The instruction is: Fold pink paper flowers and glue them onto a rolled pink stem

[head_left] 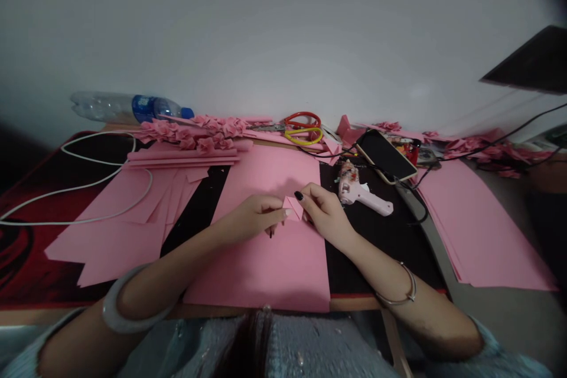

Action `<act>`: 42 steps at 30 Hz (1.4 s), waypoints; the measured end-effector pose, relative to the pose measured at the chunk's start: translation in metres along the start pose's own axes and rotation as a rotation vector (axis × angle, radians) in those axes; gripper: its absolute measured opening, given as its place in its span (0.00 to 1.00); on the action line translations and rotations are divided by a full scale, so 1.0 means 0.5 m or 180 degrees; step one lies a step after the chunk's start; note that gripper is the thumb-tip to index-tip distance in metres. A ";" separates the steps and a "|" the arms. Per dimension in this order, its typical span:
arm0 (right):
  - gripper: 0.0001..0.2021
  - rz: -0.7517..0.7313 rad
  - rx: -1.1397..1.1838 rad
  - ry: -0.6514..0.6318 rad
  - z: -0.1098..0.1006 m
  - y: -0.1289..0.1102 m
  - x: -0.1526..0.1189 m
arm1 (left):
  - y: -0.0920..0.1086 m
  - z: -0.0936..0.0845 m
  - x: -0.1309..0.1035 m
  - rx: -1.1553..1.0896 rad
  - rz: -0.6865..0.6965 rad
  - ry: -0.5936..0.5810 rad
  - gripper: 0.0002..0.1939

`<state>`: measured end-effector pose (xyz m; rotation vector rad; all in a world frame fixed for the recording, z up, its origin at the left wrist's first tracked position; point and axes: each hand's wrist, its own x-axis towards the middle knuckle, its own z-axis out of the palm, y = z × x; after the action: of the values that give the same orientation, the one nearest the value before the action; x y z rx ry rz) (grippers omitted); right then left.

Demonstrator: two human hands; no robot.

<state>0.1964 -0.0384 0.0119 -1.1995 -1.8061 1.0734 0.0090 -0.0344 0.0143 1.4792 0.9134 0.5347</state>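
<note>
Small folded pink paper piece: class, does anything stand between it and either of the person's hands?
Nothing visible does. The left hand and right hand both pinch the small folded pink paper piece directly, over the large pink paper sheet. The pink glue gun lies apart, to the right.

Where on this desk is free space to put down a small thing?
Free: the pink sheet below both hands, and the pink stack right of the glue gun. Crowded: the back edge, with paper flowers, scissors and phone.

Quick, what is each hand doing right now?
Left hand: closed, fingertips pinching the small folded pink paper piece.
Right hand: closed, pinching the same paper piece from the other side, over a pink sheet.
</note>
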 end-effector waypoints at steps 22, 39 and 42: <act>0.19 -0.0073 0.0316 -0.0260 0.004 0.014 -0.001 | -0.011 -0.007 0.006 0.0253 0.0338 0.0741 0.10; 0.11 0.0117 0.0682 -0.0265 0.009 0.017 0.002 | 0.000 -0.002 -0.001 0.0814 0.0447 0.0792 0.10; 0.12 0.0110 0.0736 -0.0264 0.012 0.018 0.002 | 0.008 -0.005 -0.005 0.1195 0.0540 0.0833 0.16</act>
<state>0.1941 -0.0371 0.0016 -1.0640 -1.6739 1.3295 0.0067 -0.0347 0.0189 1.8673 1.1440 0.7219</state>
